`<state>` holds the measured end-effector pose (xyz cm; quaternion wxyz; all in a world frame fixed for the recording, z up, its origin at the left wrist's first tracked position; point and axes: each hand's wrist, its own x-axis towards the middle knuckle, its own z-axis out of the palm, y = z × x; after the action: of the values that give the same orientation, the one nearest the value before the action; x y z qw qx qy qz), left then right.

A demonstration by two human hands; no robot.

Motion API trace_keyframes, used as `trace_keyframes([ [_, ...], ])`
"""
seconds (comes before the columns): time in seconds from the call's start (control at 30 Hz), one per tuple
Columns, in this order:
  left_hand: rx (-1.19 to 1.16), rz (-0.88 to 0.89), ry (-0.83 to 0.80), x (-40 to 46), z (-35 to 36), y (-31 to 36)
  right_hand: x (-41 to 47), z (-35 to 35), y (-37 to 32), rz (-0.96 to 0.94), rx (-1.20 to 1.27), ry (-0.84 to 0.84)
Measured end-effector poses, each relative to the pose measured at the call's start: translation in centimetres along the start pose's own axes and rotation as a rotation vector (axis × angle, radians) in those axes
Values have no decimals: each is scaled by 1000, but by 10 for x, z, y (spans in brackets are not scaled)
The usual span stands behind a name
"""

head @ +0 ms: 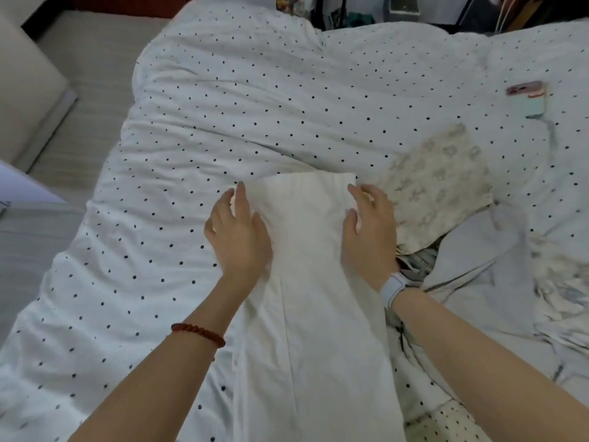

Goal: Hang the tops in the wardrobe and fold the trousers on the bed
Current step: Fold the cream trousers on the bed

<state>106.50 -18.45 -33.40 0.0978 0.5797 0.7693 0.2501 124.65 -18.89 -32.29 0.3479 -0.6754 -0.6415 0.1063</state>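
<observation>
We press the white trousers (306, 250) flat on the bed (223, 106): left hand (239, 237) and right hand (369, 231) rest on opposite edges, fingers (240, 193) straight, slightly spread.

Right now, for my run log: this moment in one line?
step: folding | white trousers on bed | left hand, right hand: flat, pressing

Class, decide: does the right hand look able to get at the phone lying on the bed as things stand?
Probably yes. The right hand rests on the white trousers; only open duvet and a patterned folded garment lie before the phone.
</observation>
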Motion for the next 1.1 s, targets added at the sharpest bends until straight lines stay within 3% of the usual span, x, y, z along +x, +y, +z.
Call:
trace_keyframes([
  [0.07, 90, 290, 59, -29, 3, 1, -13, 9, 2, -220, -165, -21],
  [0.17, 226, 488, -74, -47, 26, -5, -15, 28, 2, -254, -284, -258],
  [0.3, 298, 412, -180, -42, 54, -16, -16, 56, 20, -196, -375, -497],
  [0.63, 459, 326, -323, -32, 105, -39, -23, 119, 62, -168, -459, -507],
  [0.8, 480, 321, -425, -31, 88, -27, -15, 103, 48, -114, -454, -640],
  [0.97, 349, 302, -396, -62, 40, -13, -67, 49, 10, -76, -384, -479],
  [1.1, 290, 341, -227, -146, 5, -31, -152, 18, 1, -164, -381, -282],
])
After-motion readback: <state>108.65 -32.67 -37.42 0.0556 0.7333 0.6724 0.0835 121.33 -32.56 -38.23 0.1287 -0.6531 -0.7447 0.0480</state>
